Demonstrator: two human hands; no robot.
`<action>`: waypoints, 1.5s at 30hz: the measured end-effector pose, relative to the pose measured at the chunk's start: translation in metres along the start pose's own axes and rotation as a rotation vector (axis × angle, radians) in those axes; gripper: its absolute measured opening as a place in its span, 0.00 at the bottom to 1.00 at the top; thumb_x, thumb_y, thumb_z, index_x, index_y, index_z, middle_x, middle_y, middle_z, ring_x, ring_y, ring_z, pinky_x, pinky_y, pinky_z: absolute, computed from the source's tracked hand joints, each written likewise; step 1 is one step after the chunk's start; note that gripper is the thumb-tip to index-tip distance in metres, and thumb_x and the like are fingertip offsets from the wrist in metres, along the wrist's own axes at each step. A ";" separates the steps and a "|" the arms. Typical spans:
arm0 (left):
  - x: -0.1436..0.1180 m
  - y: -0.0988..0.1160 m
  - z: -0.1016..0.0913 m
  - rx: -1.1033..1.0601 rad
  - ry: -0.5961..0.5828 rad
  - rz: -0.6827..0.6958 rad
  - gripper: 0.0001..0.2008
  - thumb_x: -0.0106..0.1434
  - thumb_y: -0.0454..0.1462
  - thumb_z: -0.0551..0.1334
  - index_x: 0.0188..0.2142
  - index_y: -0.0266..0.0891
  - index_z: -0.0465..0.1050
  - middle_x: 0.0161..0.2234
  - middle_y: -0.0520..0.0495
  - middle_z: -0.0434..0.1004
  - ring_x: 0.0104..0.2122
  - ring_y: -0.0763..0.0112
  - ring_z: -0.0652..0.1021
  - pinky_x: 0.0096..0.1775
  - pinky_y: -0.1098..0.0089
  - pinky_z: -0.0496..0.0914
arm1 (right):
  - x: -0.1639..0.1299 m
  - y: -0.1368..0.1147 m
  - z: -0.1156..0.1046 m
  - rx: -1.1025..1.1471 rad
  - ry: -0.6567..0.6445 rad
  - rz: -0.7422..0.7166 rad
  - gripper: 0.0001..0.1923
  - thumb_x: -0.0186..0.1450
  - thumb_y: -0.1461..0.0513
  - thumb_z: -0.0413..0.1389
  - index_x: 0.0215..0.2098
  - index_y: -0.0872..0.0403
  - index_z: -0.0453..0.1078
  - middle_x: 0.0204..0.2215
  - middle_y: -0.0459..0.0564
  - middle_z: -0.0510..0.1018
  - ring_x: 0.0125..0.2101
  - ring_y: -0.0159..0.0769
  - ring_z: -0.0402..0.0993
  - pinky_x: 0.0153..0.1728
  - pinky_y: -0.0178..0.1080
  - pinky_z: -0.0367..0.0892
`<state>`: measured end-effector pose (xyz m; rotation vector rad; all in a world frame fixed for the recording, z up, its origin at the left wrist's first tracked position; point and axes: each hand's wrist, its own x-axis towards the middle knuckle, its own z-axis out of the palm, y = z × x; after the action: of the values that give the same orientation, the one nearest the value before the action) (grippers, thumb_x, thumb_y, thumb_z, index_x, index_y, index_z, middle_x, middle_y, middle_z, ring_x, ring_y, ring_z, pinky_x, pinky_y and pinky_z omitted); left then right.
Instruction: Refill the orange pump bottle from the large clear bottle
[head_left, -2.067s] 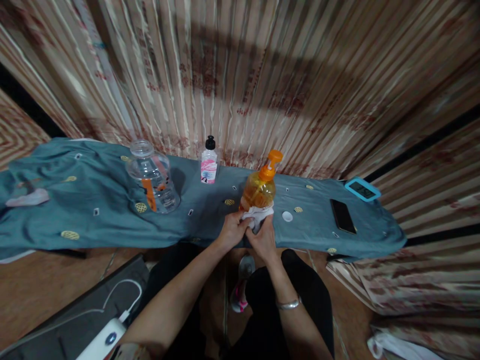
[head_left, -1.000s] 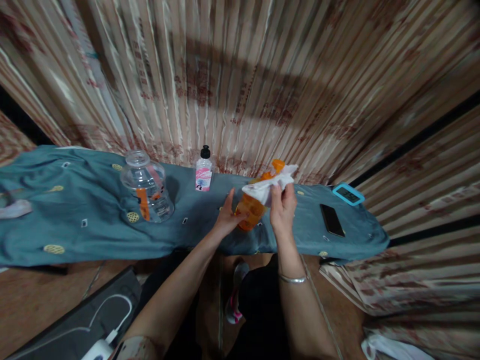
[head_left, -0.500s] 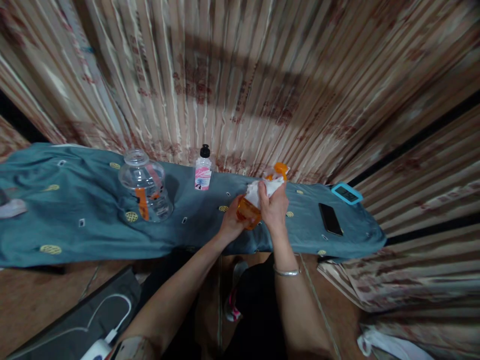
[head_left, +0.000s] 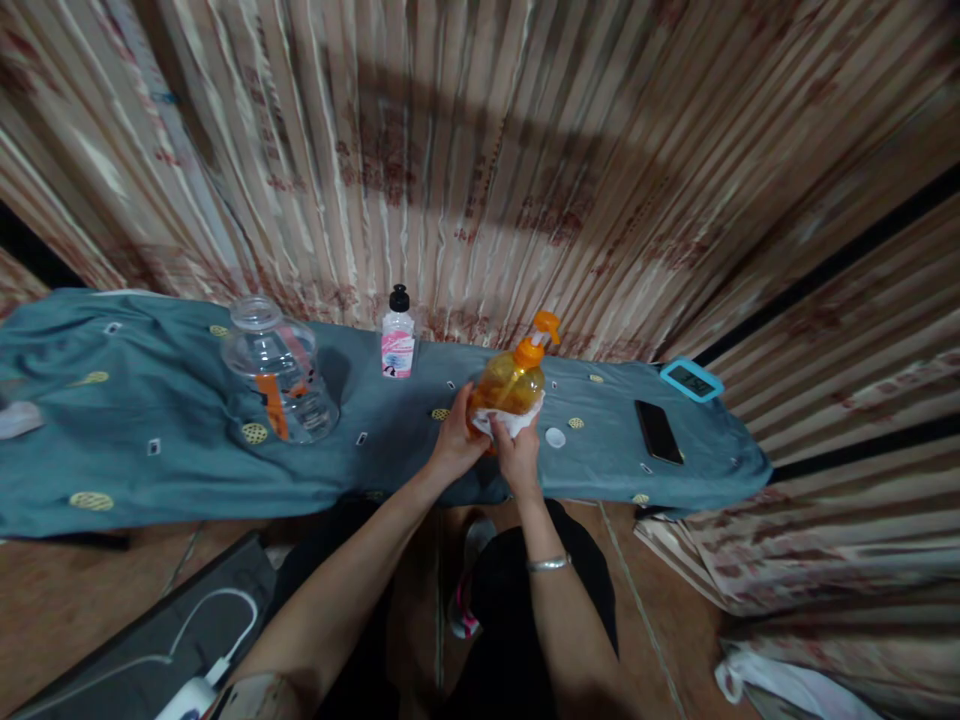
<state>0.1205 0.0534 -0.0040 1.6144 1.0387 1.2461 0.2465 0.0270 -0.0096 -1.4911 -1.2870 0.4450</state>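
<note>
An amber pump bottle (head_left: 510,382) with an orange pump head leans away from me over the cloth-covered table. Around its lower left side my left hand (head_left: 457,438) is wrapped, gripping it. My right hand (head_left: 519,452) presses a white wipe (head_left: 517,418) against the bottle's lower front; it may be a tissue or a cloth. The wipe and fingers hide the bottle's base. A small white round lid-like disc (head_left: 555,437) lies on the table just right of my right hand.
On the blue-green tablecloth (head_left: 180,400) stand a large clear jug (head_left: 311,420) and a small bottle with a black cap (head_left: 397,345). To the right lie a black phone (head_left: 660,432) and a blue-framed digital clock (head_left: 691,380). A pleated curtain (head_left: 450,180) hangs behind.
My right hand and the wipe have slid down from the bottle's upper part to its lower front, baring the amber body and pump. The white disc has come into view.
</note>
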 end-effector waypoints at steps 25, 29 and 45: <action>-0.034 0.013 -0.003 -0.049 0.012 -0.031 0.42 0.51 0.28 0.62 0.65 0.39 0.51 0.64 0.36 0.60 0.63 0.54 0.65 0.62 0.51 0.63 | 0.010 -0.055 0.005 -0.078 0.237 0.022 0.62 0.45 0.46 0.68 0.67 0.62 0.45 0.59 0.68 0.63 0.58 0.58 0.62 0.56 0.52 0.60; -0.029 0.010 0.001 -0.106 0.025 -0.056 0.42 0.50 0.26 0.62 0.64 0.41 0.52 0.63 0.36 0.62 0.61 0.56 0.67 0.60 0.53 0.65 | 0.000 -0.030 0.010 -0.095 0.195 0.105 0.63 0.44 0.44 0.68 0.66 0.63 0.45 0.57 0.70 0.65 0.57 0.60 0.64 0.53 0.53 0.63; -0.004 0.019 0.000 -0.135 0.065 -0.112 0.46 0.48 0.47 0.73 0.63 0.40 0.58 0.65 0.36 0.58 0.66 0.46 0.58 0.65 0.49 0.52 | -0.020 0.003 0.009 -0.059 0.048 0.057 0.55 0.52 0.45 0.59 0.66 0.66 0.44 0.53 0.70 0.69 0.52 0.54 0.69 0.50 0.51 0.66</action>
<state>0.1220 0.0440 0.0127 1.4029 1.0480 1.2723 0.2334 0.0145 -0.0221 -1.5814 -1.2317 0.4086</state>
